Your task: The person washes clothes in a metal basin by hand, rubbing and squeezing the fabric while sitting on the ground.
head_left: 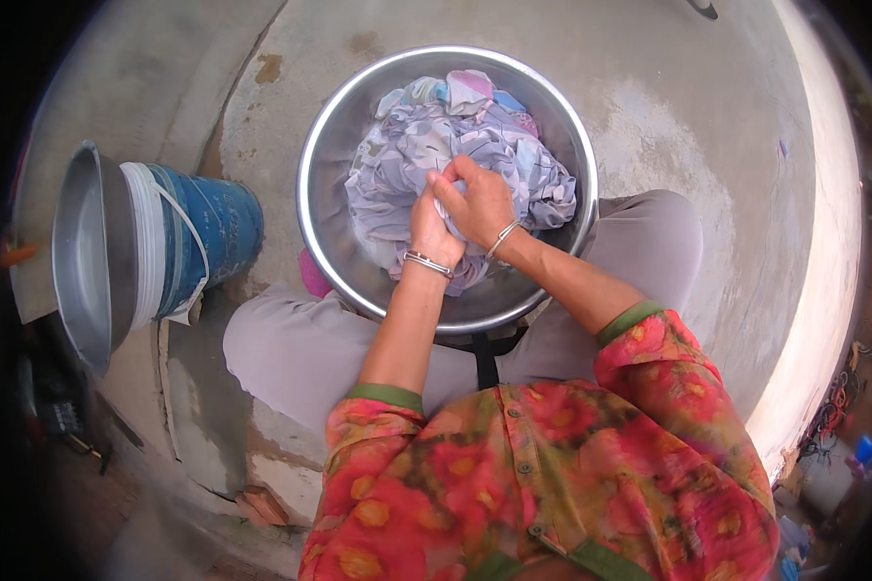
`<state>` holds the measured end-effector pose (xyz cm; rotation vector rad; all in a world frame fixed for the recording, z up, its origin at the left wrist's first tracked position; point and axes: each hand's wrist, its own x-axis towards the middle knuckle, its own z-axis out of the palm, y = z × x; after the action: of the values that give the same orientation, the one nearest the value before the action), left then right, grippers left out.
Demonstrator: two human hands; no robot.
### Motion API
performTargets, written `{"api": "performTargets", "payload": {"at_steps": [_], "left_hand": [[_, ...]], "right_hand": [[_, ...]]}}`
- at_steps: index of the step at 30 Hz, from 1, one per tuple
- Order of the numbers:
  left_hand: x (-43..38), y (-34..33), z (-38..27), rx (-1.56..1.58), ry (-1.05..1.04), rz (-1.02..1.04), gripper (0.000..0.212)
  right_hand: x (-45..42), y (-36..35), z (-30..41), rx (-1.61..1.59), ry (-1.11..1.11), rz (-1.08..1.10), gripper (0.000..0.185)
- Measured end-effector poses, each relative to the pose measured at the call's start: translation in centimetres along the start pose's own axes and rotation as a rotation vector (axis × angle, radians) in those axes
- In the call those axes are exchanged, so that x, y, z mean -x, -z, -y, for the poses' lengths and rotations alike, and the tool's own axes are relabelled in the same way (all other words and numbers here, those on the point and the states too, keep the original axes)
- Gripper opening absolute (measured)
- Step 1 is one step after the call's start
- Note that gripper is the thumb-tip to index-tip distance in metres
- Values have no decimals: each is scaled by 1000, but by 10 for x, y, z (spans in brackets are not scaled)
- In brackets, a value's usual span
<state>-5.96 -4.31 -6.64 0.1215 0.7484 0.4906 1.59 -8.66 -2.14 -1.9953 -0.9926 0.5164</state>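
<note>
A large round metal basin (327, 218) stands on the floor close before me, against my legs. In it lies a heap of wet-looking, grey and pale patterned cloth (407, 152), with pink and blue pieces at the far side. My left hand (434, 229) and my right hand (479, 203) meet over the near middle of the heap. Both are closed on a bunched fold of the cloth, the right one partly over the left. Some whitish suds or water show at the basin's left inside. The fingers' far sides are hidden.
To the left stands a blue bucket (225, 229) with a white rim and handle, a wide metal bowl (80, 254) on its top. A pink thing (314, 274) lies beside the basin's lower left. Brick pieces (261, 505) are at the lower left; a pale ledge (821, 290) runs along the right.
</note>
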Motion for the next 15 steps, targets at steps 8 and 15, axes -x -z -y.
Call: {"api": "performTargets", "payload": {"at_steps": [8,15], "left_hand": [[-10,29,-42,-83,202,289,49],[-6,-3,6,-15,31,44,33]], "right_hand": [[27,-9,26,-43,216,49,26],[-24,-3,-20,16,-110,-117,28]]}}
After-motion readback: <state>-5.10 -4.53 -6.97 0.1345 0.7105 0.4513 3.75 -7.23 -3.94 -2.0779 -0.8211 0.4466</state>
